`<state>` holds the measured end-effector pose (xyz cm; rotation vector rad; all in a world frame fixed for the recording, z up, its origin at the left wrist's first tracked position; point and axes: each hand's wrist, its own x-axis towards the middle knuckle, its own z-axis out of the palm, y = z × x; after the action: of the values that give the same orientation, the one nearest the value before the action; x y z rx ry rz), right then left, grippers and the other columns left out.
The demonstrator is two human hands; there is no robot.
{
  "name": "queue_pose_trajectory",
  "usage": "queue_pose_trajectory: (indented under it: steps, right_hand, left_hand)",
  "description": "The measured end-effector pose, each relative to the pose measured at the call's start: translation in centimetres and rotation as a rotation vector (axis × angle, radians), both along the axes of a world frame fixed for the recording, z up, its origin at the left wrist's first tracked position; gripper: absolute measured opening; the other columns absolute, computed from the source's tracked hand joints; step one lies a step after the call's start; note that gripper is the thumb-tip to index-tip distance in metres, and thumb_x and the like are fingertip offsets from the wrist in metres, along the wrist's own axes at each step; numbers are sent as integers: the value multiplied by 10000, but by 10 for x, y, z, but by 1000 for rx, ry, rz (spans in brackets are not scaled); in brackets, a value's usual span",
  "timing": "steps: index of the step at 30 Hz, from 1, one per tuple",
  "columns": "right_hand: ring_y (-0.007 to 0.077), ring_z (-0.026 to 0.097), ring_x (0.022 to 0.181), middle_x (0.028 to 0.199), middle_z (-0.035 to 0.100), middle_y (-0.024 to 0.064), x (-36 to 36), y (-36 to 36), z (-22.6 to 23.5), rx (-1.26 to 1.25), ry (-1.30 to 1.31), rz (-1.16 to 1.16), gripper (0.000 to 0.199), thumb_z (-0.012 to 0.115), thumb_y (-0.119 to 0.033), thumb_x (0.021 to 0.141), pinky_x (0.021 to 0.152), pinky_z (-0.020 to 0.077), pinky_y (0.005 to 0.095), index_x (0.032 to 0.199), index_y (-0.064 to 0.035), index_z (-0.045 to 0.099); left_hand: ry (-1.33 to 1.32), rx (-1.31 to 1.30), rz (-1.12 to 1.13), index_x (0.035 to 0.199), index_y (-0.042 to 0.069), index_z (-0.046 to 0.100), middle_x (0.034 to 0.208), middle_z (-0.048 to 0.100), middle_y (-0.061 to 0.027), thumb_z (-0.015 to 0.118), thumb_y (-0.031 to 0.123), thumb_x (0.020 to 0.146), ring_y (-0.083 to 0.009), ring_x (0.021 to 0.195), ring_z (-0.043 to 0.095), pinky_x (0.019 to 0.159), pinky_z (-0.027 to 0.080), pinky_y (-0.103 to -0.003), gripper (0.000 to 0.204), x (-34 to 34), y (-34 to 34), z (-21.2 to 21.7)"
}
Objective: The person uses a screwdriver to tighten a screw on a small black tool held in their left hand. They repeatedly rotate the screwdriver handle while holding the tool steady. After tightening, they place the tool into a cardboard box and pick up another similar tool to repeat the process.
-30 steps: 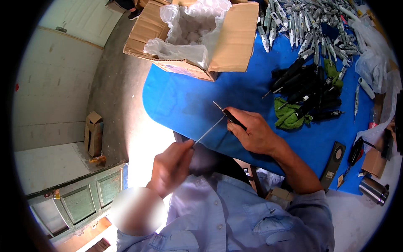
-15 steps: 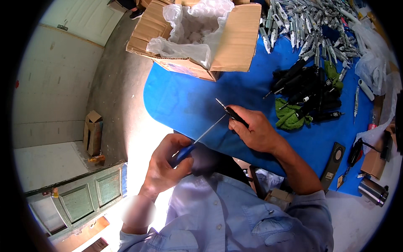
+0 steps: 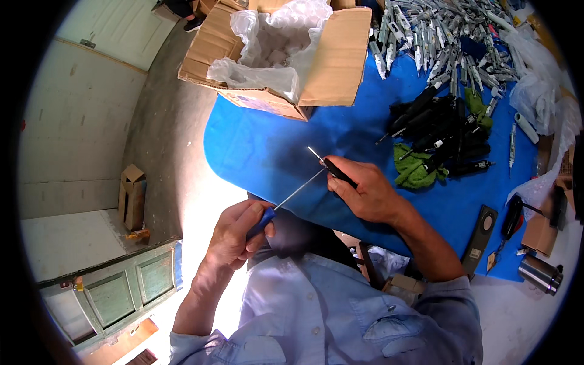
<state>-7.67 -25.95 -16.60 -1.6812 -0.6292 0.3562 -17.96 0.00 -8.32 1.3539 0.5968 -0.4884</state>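
My left hand is closed round the blue handle of a screwdriver, whose thin metal shaft points up and to the right. The shaft's tip meets the side of a black pen-shaped tool. My right hand grips that tool, thumb and fingers wrapped about its body. A slim metal tip sticks out of its upper left end. Both hands are above the near edge of the blue table. Too small to make out is the spot where the screwdriver touches.
An open cardboard box lined with clear plastic stands at the back. Behind to the right lies a heap of grey pen-like tools. Several black tools rest on a green cloth. A metal cylinder lies at the right.
The fingers of my left hand have shifted round the blue handle, now wrapped closer over it. My right hand still holds the black tool. The whole view has moved slightly.
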Motion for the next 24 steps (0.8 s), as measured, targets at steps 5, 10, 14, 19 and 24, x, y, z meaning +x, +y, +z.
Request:
queue_pose_trajectory:
  steps: [5, 10, 14, 19, 24]
  right_hand:
    - [307, 611, 730, 832, 619, 161, 3, 1, -1, -12, 9, 24, 257, 611, -79, 978, 672, 485, 384, 1211, 28, 587]
    - [162, 594, 714, 832, 650, 74, 5, -2, -4, -11, 28, 43, 303, 606, -67, 987, 664, 491, 314, 1275, 26, 589]
    - [162, 596, 717, 828, 648, 73, 6, -2, 3, -41, 108, 58, 304, 604, -72, 990, 669, 493, 315, 1279, 20, 591]
    - [159, 598, 727, 844, 654, 72, 4, -3, -4, -32, -28, 57, 316, 607, -78, 992, 677, 498, 312, 1292, 20, 593]
    - [153, 593, 726, 850, 655, 71, 4, -2, -7, -3, -6, 44, 332, 606, -87, 997, 674, 498, 309, 1309, 23, 586]
  left_hand:
    - [-84, 145, 59, 1151, -51, 612, 812, 670, -82, 620, 227, 1019, -51, 522, 497, 410, 368, -193, 309, 1, -3, -5]
    - [-449, 638, -163, 1097, -19, 599, 948, 650, -54, 717, 19, 875, -78, 722, 608, 604, 491, -209, 254, -11, -13, 2]
    - [-863, 956, -334, 1047, -26, 648, 945, 660, -103, 745, -58, 839, -111, 750, 650, 633, 526, -252, 231, -14, -12, -8]
    - [-386, 490, -100, 1108, -48, 652, 853, 677, -115, 697, 60, 953, -103, 575, 602, 449, 450, -221, 194, -12, -11, 2]
    - [11, -84, 134, 1189, -49, 623, 834, 676, -122, 642, 207, 1024, -65, 484, 519, 381, 393, -188, 305, -3, 1, -9]
